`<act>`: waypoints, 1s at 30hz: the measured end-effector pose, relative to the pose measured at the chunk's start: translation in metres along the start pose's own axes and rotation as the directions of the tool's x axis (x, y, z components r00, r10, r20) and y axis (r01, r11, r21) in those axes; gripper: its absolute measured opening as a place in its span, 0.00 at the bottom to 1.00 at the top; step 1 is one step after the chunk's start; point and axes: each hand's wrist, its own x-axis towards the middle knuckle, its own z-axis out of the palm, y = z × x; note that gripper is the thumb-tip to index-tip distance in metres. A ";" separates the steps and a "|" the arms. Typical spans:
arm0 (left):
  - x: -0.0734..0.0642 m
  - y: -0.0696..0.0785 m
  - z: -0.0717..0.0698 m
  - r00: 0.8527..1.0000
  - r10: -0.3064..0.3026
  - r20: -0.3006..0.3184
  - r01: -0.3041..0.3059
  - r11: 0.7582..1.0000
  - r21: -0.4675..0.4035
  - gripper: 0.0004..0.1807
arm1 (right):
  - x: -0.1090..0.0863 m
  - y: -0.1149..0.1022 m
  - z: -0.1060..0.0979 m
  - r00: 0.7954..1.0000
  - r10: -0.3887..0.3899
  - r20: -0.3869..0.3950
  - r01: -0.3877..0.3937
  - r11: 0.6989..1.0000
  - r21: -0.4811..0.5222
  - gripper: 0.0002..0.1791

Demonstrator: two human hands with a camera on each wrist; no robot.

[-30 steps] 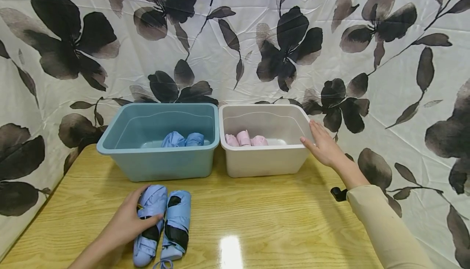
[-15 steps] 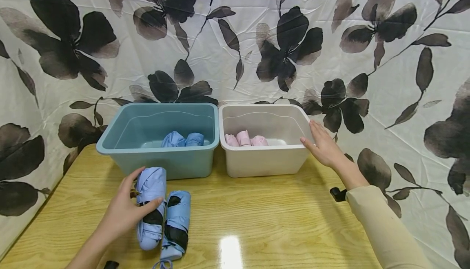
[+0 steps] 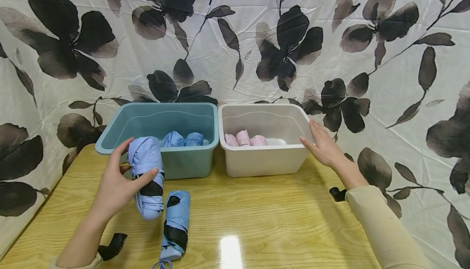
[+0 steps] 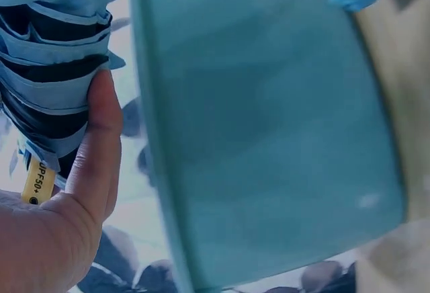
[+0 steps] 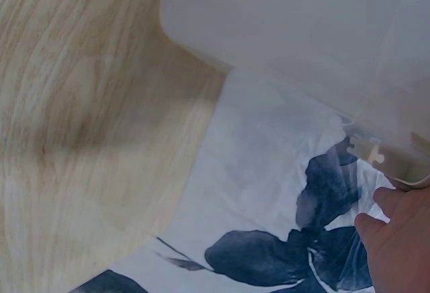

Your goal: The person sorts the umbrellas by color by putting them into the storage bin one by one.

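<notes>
My left hand (image 3: 111, 181) grips a folded blue umbrella (image 3: 147, 167) with a black band, thumb on one side and fingers on the other. The umbrella is lifted in front of the left part of the teal bin (image 3: 187, 165). In the left wrist view, a yellow tag (image 4: 39, 182) reading "UPF50+" hangs by its folds. A second folded blue umbrella (image 3: 177, 220) lies on the table, its cord toward me. My right hand (image 3: 324, 144) rests on the right rim of the white bin (image 3: 264, 162), fingers extended.
Two blue rolled bundles (image 3: 173, 139) lie in the teal bin, and several pink rolled bundles (image 3: 243, 138) lie in the white one. Both bins stand side by side on the wooden table (image 3: 279, 216). A floral cloth (image 3: 242, 28) hangs behind.
The left hand has raised the umbrella off the table, away from the second one, and carried it forward to the teal bin's front rim. The right hand stays in place.
</notes>
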 end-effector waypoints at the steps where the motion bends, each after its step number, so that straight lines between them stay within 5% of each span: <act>1: 0.004 0.003 -0.002 1.000 0.004 -0.010 -0.004 1.000 -0.009 0.55 | 0.000 0.001 0.000 1.000 0.000 -0.002 0.000 1.000 0.002 0.47; 13: 0.068 0.021 -0.021 0.992 0.004 -0.128 -0.006 1.000 -0.013 0.52 | 0.000 0.005 0.001 1.000 -0.005 -0.030 0.005 1.000 0.014 0.47; 21: 0.110 0.011 -0.023 0.997 0.010 -0.082 -0.005 0.999 0.054 0.54 | -0.003 0.004 0.003 1.000 0.003 -0.029 -0.002 1.000 0.019 0.45; 30: 0.155 -0.005 -0.022 0.998 -0.065 -0.004 0.065 0.997 0.047 0.56 | 0.000 0.000 -0.001 1.000 0.012 0.009 -0.012 1.000 0.010 0.47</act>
